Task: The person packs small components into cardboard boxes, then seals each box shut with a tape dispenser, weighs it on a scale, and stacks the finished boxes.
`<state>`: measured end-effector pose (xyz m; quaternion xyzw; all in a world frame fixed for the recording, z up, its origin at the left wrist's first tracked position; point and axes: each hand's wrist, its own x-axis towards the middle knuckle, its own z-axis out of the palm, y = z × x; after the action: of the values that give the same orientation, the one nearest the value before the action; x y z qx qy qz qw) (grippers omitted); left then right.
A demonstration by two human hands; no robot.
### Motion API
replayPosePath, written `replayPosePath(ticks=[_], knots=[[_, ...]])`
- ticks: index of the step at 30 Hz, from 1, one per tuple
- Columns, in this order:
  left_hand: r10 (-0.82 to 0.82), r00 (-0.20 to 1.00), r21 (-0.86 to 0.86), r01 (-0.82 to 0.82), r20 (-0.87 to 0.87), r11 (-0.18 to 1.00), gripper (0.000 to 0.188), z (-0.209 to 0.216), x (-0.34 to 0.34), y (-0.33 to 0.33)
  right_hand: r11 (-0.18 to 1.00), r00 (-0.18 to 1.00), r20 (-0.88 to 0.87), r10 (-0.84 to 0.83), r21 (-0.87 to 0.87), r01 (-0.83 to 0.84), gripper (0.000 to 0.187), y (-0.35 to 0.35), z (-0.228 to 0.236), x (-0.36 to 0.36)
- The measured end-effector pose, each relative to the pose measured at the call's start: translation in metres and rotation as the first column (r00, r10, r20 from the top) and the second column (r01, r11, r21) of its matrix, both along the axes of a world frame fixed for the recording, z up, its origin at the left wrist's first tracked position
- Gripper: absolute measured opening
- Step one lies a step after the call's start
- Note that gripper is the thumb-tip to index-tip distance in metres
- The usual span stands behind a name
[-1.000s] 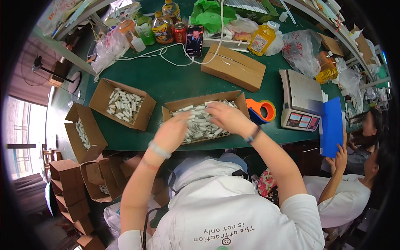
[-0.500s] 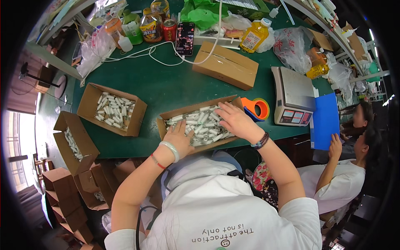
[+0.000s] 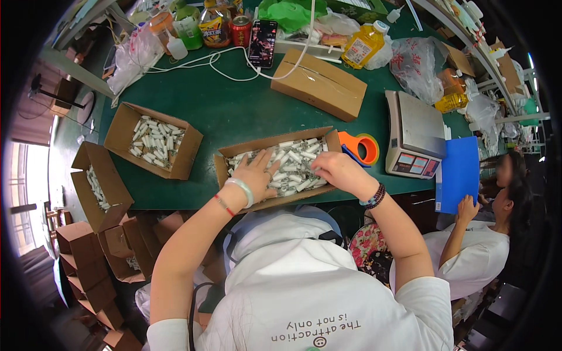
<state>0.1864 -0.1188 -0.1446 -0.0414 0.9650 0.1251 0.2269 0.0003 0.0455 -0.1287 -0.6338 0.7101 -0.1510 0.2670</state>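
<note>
A long open cardboard box stands in front of me, filled with small white tube-shaped pieces with clear or greyish ends; their exact kind is too small to tell. My left hand lies over the left part of the pieces, its fingers spread and touching them. At the box's right end, my right hand has its fingers bent and drawn together over the pieces. Whatever those fingertips may hold is hidden.
Two more open boxes of white pieces, one on the table and one at its edge, lie left. A closed carton, tape dispenser, scale, plugged-in phone and bottles surround the work. A co-worker's hand holds a blue folder.
My right hand has pulled back toward the near right corner of the box, its fingers going from stretched out to curled. My left hand stays spread on the pieces. The view has shifted slightly.
</note>
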Motion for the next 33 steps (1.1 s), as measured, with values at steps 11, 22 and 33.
replayPosePath(ticks=[11, 22, 33], knots=[[-0.149, 0.982, 0.025, 0.153, -0.12, 0.988, 0.072, -0.04, 0.01, 0.007, 0.984, 0.964, 0.244, 0.105, 0.114, -0.136, 0.007, -0.019, -0.053, -0.009], [0.049, 0.986, 0.128, -0.029, -0.158, 0.991, 0.061, -0.01, 0.026, -0.007, 0.947, 0.916, -0.326, 0.233, 0.29, -0.138, 0.01, -0.001, -0.036, 0.003], [0.208, 0.961, 0.166, -0.179, -0.183, 0.97, 0.057, -0.003, 0.024, -0.009, 0.96, 0.932, -0.258, 0.255, 0.184, -0.211, 0.007, -0.006, -0.043, -0.001]])
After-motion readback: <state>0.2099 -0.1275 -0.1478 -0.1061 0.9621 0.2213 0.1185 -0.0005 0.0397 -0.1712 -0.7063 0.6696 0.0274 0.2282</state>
